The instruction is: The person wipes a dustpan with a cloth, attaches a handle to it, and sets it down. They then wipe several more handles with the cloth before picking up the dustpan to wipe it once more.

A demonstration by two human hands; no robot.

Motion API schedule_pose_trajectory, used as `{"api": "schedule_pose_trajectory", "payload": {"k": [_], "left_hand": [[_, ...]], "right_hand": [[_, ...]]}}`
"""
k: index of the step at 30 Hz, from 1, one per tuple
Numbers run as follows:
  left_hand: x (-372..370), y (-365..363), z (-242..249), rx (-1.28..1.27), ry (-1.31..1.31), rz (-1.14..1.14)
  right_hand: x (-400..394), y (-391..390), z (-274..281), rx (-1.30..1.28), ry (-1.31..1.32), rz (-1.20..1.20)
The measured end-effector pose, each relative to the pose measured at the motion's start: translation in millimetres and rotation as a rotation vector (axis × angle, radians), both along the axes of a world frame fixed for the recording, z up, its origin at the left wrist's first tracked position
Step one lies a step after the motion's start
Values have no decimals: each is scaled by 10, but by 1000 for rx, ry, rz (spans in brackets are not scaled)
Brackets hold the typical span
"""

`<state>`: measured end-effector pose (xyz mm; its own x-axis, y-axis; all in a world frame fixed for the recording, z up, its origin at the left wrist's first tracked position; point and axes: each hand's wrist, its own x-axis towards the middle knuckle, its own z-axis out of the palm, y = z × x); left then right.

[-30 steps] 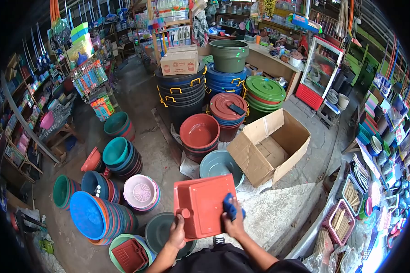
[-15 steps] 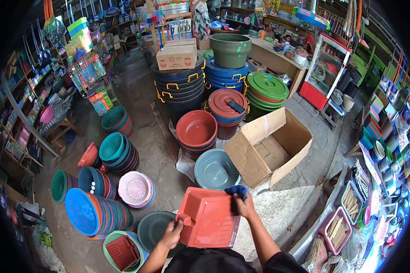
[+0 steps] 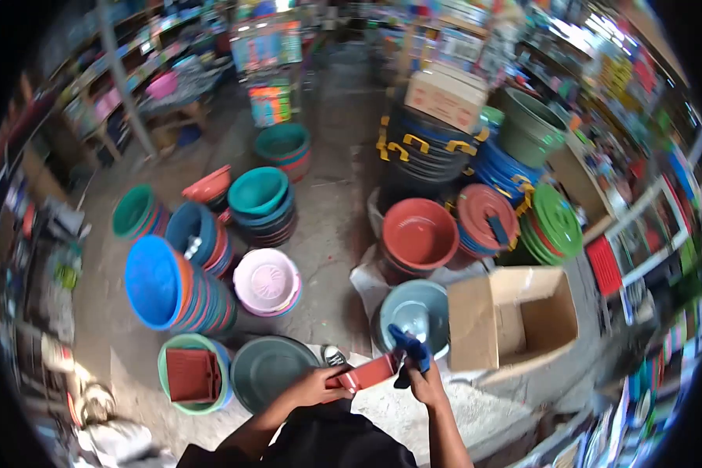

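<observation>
A red plastic dustpan [image 3: 376, 373], seen nearly edge-on, is held in front of my body. My left hand [image 3: 320, 388] is closed on its left end, by the stubby handle socket. Bunched in my right hand [image 3: 424, 385] is a dark blue cloth [image 3: 413, 348], which is against the dustpan's right end. Behind the cloth stands a grey-green basin [image 3: 395, 312]. Left of my left hand lies a wide dark green basin [image 3: 269, 374]. Beside it, a light green basin [image 3: 166, 374] holds a darker red dustpan [image 3: 193, 376].
An open cardboard box [image 3: 473, 324] stands at right. Stacked blue basins [image 3: 154, 285], a pink basket [image 3: 267, 282] and a red basin stack [image 3: 420, 234] surround the floor space. Farther back are black tubs [image 3: 421, 164] with a closed carton [image 3: 446, 95] on top. My shoe [image 3: 334, 356] shows below.
My view has swung left, blurring the edges. The dustpan has tilted from showing its broad face to nearly edge-on, and both hands still hold their things.
</observation>
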<state>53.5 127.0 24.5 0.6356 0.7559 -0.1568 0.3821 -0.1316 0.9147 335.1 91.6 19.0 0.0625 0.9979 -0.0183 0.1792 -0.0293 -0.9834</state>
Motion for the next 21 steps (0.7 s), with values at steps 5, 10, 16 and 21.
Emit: {"api": "schedule_pose_trajectory", "payload": {"k": [5, 10, 16, 21], "left_hand": [[-301, 588, -103, -82, 49, 38], [-740, 963, -7, -225, 184, 113], [-1145, 792, -1016, 142, 148, 1515], [-1053, 869, -882, -918, -1088, 1583]], "right_hand": [[-78, 1091, 11, -19, -283, 433], [-370, 1920, 25, 6, -216, 748], [-1245, 2435, -19, 199, -472, 1018], [-2161, 2489, -134, 468, -656, 1081]]}}
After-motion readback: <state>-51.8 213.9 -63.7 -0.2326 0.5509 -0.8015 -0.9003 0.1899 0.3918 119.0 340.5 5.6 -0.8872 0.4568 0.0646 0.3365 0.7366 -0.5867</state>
